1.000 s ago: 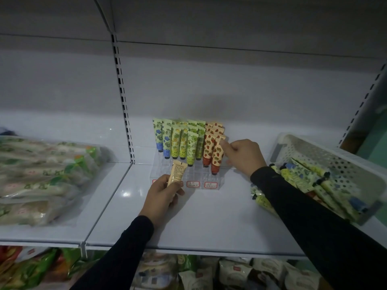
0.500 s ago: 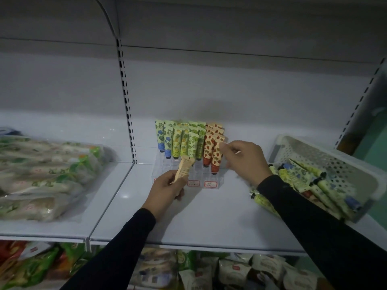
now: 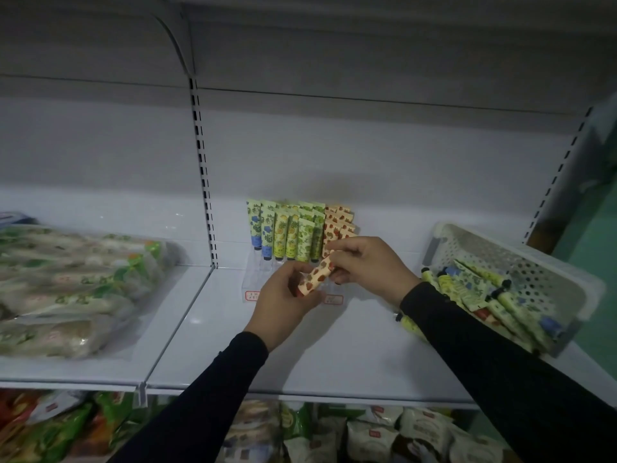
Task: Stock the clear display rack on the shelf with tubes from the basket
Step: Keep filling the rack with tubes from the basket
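Both hands pinch one strawberry-print tube (image 3: 316, 275) just before the clear rack (image 3: 293, 279): left hand (image 3: 283, 300) low, right hand (image 3: 365, 264) at its upper end. It looks light, soft, squeezable; best held near the stiffer cap.

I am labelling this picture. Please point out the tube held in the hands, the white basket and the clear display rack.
tube (image 3: 315, 278), head view: middle of its spotted body.
white basket (image 3: 547, 262), head view: perforated back wall.
clear display rack (image 3: 255, 279), head view: bare front left slots.
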The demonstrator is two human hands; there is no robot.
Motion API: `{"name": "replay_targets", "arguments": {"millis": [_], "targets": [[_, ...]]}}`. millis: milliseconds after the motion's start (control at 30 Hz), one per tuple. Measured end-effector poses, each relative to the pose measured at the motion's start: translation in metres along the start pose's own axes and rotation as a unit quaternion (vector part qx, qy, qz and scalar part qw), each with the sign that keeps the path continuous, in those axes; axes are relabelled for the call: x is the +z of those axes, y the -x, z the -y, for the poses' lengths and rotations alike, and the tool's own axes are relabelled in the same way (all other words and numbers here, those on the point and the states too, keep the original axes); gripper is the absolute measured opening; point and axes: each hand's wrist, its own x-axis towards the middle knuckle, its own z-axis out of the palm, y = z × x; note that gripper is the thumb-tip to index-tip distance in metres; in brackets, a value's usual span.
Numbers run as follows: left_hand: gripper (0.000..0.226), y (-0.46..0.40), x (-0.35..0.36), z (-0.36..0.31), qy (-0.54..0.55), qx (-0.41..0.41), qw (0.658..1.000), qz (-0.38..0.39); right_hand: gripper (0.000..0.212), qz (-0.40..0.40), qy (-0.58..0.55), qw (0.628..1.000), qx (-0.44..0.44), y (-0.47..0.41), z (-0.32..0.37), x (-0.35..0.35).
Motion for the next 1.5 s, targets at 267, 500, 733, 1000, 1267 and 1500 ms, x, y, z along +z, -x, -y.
{"name": "replay_targets", "arguments": {"millis": [267,500,733,1000,1267,1500], "targets": [[0.019,0.002,0.0,0.0,0.015,0.001,0.999,0.032,0.01,-0.032,0.004,0.999,-0.022,-0.001,0.001,-0.004],[0.025,0.0,-0.004,0.002,-0.071,0.021,0.997,0.014,0.014,-0.073,0.063,0.995,-0.03,-0.005,0.004,-0.009],[0.064,-0.003,-0.07,0.038,-0.387,0.011,0.918,-0.082,0.03,-0.198,0.25,0.942,-0.105,-0.029,0.017,-0.026],[0.086,-0.014,-0.091,0.09,-0.519,-0.01,0.853,0.046,0.031,-0.208,0.341,0.909,-0.12,-0.048,0.004,-0.01],[0.08,-0.015,-0.092,0.095,-0.516,0.012,0.855,0.049,0.031,-0.189,0.397,0.891,-0.113,-0.054,-0.006,0.007],[0.079,-0.015,-0.093,0.097,-0.518,0.024,0.854,0.05,0.031,-0.187,0.424,0.882,-0.085,-0.058,-0.004,0.013]]}}
